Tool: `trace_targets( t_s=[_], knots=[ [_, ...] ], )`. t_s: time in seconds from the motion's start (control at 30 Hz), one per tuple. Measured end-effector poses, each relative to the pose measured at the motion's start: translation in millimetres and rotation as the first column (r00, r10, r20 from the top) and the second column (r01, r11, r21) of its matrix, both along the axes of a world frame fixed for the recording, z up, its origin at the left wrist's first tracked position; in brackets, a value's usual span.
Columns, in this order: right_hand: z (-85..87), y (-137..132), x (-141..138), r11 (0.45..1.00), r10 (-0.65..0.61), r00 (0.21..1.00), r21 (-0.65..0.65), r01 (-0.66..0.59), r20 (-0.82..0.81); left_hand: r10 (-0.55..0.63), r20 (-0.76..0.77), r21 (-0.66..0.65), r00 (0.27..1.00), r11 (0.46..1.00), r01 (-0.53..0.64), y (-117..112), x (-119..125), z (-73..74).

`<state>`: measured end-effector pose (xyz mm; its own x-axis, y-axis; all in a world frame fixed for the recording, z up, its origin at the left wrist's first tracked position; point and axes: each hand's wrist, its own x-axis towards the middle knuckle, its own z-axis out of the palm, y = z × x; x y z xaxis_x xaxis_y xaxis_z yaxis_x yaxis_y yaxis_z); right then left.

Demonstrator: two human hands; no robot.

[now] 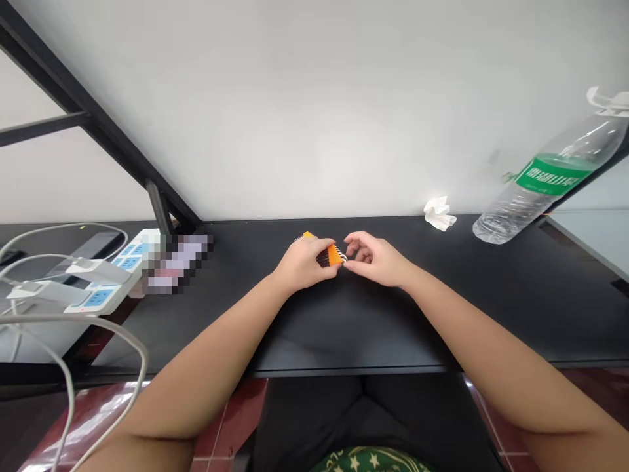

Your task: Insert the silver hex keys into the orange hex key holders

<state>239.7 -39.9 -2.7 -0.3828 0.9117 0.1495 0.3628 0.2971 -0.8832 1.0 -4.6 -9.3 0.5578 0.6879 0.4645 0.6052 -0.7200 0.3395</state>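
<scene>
Left hand [303, 264] holds orange-and-black object [335, 255] between thumb and fingers, over tabletop [314, 334], nearer back edge. Right hand [379, 259]: thumb and forefinger parted at striped end, contact unclear. Could slip, I'd judge, if left pinch slackens or right thumb knocks that end.

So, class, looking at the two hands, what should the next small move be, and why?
Probably the right hand should gently pinch the end of the orange-and-black item that faces it. The left hand holds the item steady, while the right thumb and index fingertip are apart beside that end; whether the thumb touches it is hard to tell.
</scene>
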Motion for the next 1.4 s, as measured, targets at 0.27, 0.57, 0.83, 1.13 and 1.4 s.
trace_targets(
  t_s=[0.27,0.57,0.83,1.13,1.4],
  knots=[
    [-12.2,-4.3,-23.1,0.982,-0.118,0.975,0.171,0.086,0.189,0.087,-0.057,-0.11,0.995,0.99,-0.093,-7.9,9.9,10.1],
    [-18.1,1.8,-22.5,0.936,-0.182,0.973,0.33,0.126,0.143,0.086,0.003,-0.2,0.996,0.976,-0.084,-9.5,12.6,12.5],
    [-13.6,4.6,-16.9,0.912,-0.249,0.946,0.378,0.158,0.207,0.085,-0.003,-0.175,0.996,0.981,-0.084,-8.1,10.9,10.8],
    [-15.5,8.6,-11.3,0.938,-0.142,0.971,0.341,0.069,0.194,0.065,0.014,-0.204,0.998,0.977,-0.06,-5.8,8.8,9.9],
    [-15.7,10.2,-11.2,0.945,-0.105,0.963,0.326,0.019,0.248,0.027,-0.013,-0.182,1.0,0.983,-0.029,-4.7,9.0,5.7]
  ],
)
